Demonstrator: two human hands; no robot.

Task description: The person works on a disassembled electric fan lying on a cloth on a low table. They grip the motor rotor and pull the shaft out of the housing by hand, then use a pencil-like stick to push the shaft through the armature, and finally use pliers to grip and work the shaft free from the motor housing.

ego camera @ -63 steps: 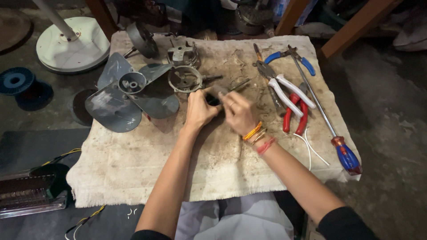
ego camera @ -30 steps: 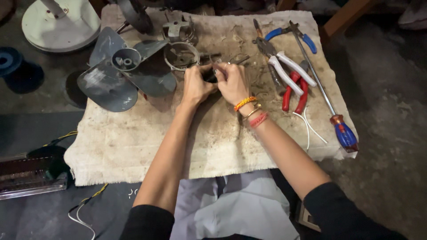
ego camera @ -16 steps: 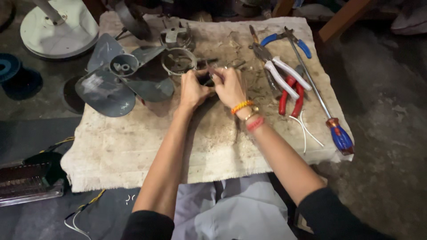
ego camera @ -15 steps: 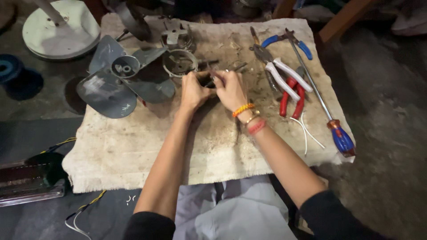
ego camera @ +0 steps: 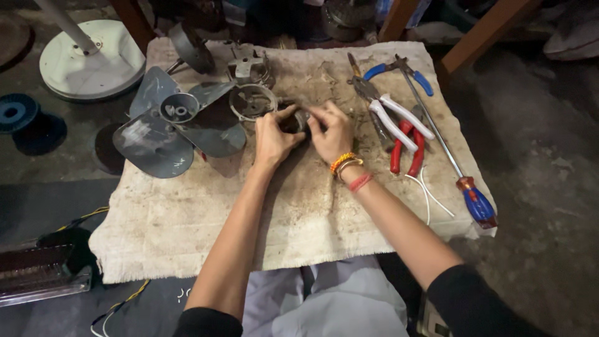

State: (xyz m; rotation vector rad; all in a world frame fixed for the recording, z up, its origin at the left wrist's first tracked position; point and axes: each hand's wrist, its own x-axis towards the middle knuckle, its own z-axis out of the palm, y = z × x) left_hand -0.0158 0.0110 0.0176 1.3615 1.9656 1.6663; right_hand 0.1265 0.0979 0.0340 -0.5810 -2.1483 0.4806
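Observation:
My left hand (ego camera: 272, 136) and my right hand (ego camera: 331, 130) meet over a dirty white cloth (ego camera: 299, 206) on the floor. Both close around a small dark metal part (ego camera: 297, 120) held between them; most of it is hidden by my fingers. My right wrist wears orange and red bands. A round metal ring housing (ego camera: 252, 101) lies just left of my left hand. A grey three-bladed fan blade (ego camera: 175, 122) rests further left, partly on the cloth.
Right of my hands lie white-handled pliers (ego camera: 399, 122), red-handled pliers (ego camera: 409, 146), blue-handled pliers (ego camera: 399, 72) and a long screwdriver (ego camera: 452, 162) with a blue handle. A white round fan base (ego camera: 90, 59) and a blue spool (ego camera: 15, 112) sit at the far left.
The view has drifted slightly. My hands have stayed together at the same spot on the cloth, working the small part; my right fingers have shifted over it.

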